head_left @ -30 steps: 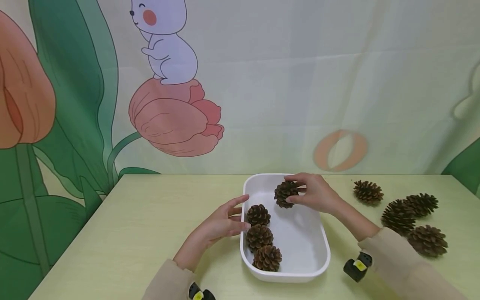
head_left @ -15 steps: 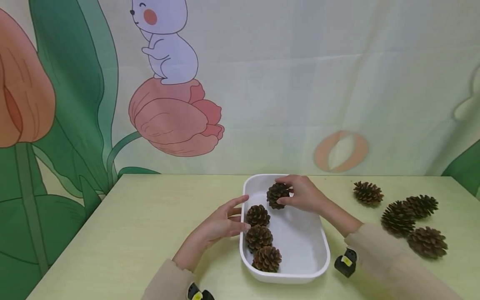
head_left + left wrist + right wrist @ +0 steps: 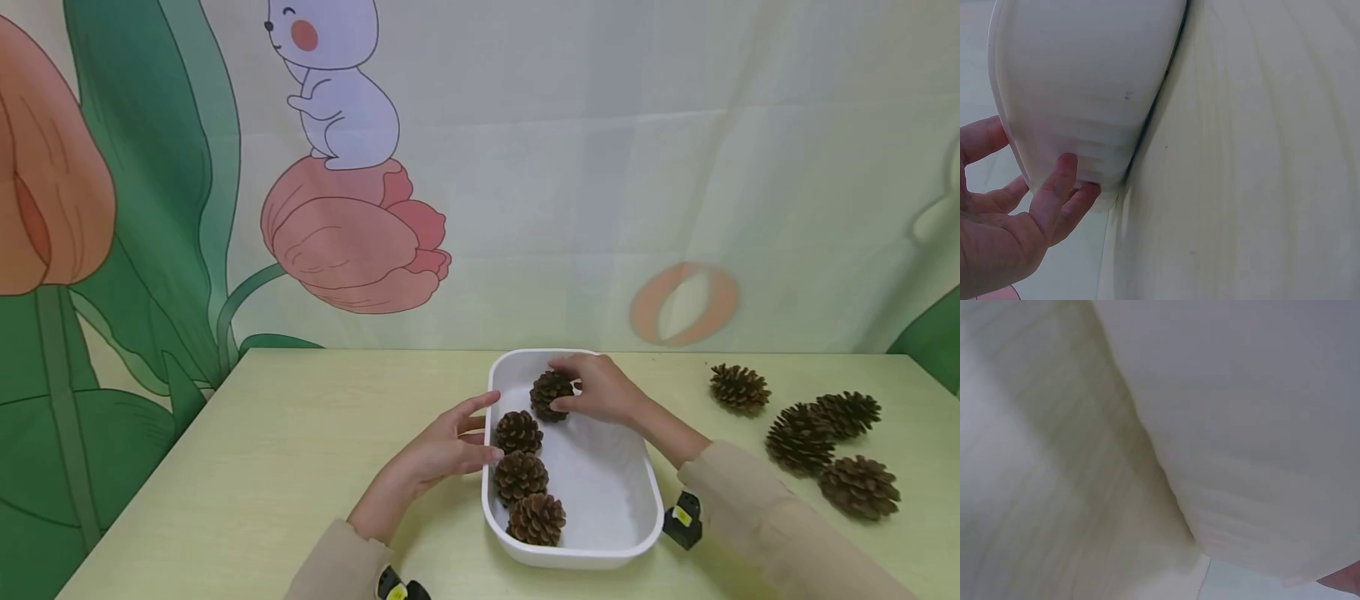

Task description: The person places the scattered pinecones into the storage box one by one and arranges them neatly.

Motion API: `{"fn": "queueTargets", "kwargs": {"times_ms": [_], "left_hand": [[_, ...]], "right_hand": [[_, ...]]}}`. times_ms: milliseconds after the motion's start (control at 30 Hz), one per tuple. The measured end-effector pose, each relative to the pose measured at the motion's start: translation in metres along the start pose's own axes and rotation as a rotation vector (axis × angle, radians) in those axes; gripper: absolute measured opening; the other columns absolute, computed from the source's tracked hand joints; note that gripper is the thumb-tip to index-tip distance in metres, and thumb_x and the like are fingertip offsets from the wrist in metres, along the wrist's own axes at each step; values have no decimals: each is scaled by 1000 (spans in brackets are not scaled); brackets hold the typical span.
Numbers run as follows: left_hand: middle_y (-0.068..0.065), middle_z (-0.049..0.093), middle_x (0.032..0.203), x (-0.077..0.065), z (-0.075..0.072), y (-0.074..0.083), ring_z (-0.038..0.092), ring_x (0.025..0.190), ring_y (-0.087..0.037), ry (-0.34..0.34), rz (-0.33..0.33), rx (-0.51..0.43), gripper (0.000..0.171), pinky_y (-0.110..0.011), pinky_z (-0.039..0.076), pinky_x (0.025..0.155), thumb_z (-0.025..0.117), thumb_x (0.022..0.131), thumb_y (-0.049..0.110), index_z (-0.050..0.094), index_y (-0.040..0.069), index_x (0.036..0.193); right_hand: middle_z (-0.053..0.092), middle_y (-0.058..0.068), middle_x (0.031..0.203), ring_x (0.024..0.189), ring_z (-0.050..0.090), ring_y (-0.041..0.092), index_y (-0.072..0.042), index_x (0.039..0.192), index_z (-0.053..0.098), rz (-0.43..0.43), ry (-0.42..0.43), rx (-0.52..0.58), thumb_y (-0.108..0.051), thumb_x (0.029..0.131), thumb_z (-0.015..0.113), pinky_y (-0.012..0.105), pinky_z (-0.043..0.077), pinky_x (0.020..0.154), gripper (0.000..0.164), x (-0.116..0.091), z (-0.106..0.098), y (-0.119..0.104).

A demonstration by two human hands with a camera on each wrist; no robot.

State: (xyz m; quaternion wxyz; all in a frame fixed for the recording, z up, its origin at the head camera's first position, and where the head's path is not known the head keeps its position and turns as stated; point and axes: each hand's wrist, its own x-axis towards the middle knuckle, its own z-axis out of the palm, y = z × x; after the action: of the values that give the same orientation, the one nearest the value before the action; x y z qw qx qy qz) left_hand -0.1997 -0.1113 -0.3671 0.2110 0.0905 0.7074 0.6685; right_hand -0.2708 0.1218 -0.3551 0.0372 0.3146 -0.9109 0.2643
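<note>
White dish: the oval dish (image 3: 645, 500) sits on your pale green table (image 3: 300, 433), in the same spot as a second ago.
Right hand: your right hand (image 3: 600, 390) curls its fingers round a pine cone (image 3: 551, 395) and holds it low inside the far end of the dish.
Change in the cone: a second ago you held it higher and nearer the middle of the far end; it has since come left and down, and now sits just beyond the cone next in the row.
Left hand: your left hand (image 3: 442, 450) rests against the outside of the dish's left wall with fingers nearly straight and grips nothing; it has not moved.
Left wrist view: your fingertips (image 3: 1063, 172) press the white outer wall of the dish (image 3: 1085, 81) near its base.
Right wrist view: only the blurred dish wall (image 3: 1241, 412) and table (image 3: 1041, 487) show, with a sliver of skin at the lower right corner.
Cones in the dish: three cones (image 3: 521, 475) lie in a row along the left wall, touching or nearly touching each other, unchanged.
Loose cones: four cones (image 3: 817, 433) lie on the table to the right, well apart from the dish.
Backdrop: a printed cloth (image 3: 352, 233) with a tulip and a rabbit hangs behind the table.
</note>
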Motion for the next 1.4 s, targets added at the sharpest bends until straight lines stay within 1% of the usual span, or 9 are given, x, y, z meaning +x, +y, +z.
{"fn": "queueTargets", "kwargs": {"times_ms": [167, 333, 500, 667, 800, 967, 1100, 1233, 1400], "left_hand": [[-28, 36, 133, 0, 0, 0, 44, 118, -39, 2, -1, 5, 72, -42, 47, 90, 62, 81, -6, 29, 11, 143], [-28, 35, 134, -1, 0, 0, 44, 118, -39, 7, -1, 9, 73, -42, 47, 90, 62, 80, -6, 29, 11, 143], [-27, 34, 136, 0, 0, -1, 44, 118, -38, 7, -6, 6, 73, -41, 48, 89, 62, 80, -7, 29, 12, 143], [-27, 34, 135, 1, -1, -2, 44, 119, -39, 6, -6, 5, 73, -42, 47, 90, 61, 81, -6, 29, 12, 143], [-27, 34, 136, 1, -1, -1, 43, 120, -39, 2, -4, 11, 73, -43, 47, 90, 62, 81, -5, 29, 12, 143], [-28, 33, 137, 0, 0, -1, 42, 120, -40, -4, -1, 12, 72, -44, 47, 90, 62, 81, -5, 28, 11, 143], [-29, 32, 137, 0, -1, -2, 41, 121, -41, -9, 3, 7, 73, -45, 46, 91, 62, 81, -6, 28, 10, 143], [-28, 32, 137, 0, -1, -2, 41, 121, -41, -11, 6, 4, 73, -45, 46, 91, 61, 81, -6, 27, 10, 143], [-27, 35, 135, 1, 0, -1, 45, 118, -38, 2, 1, 13, 72, -43, 48, 89, 62, 81, -6, 29, 12, 143]], "right_hand": [[60, 22, 113, 88, 63, 30, 7, 116, 58, 47, -15, 7, -14, 75, 73, 36, 53, 75, 49, -1, -2, -1], [61, 24, 109, 85, 64, 28, 9, 116, 56, 93, -40, 31, -10, 73, 73, 34, 54, 73, 50, -2, -5, -1], [64, 23, 101, 80, 66, 26, 10, 113, 58, 65, -44, 60, -7, 73, 72, 32, 54, 70, 45, 0, -3, -2], [64, 23, 102, 81, 66, 27, 11, 110, 59, 9, -25, 73, -7, 75, 71, 31, 55, 70, 41, 2, 3, -5], [61, 25, 108, 89, 64, 31, 13, 112, 57, -15, -43, 144, -6, 78, 69, 33, 54, 76, 41, 2, 6, -7], [56, 27, 116, 103, 58, 37, 15, 117, 52, -46, -111, 255, -5, 82, 65, 36, 50, 86, 42, 2, 8, -6], [53, 29, 119, 109, 53, 39, 17, 120, 48, -46, -158, 331, -3, 84, 63, 37, 48, 89, 44, 2, 8, -6], [51, 30, 121, 110, 52, 39, 17, 121, 47, -39, -166, 331, -4, 84, 62, 38, 47, 90, 44, 1, 6, -6], [50, 28, 124, 111, 52, 39, 12, 124, 48, 22, -142, 322, -11, 85, 64, 37, 49, 88, 48, -4, -3, -2]]}}
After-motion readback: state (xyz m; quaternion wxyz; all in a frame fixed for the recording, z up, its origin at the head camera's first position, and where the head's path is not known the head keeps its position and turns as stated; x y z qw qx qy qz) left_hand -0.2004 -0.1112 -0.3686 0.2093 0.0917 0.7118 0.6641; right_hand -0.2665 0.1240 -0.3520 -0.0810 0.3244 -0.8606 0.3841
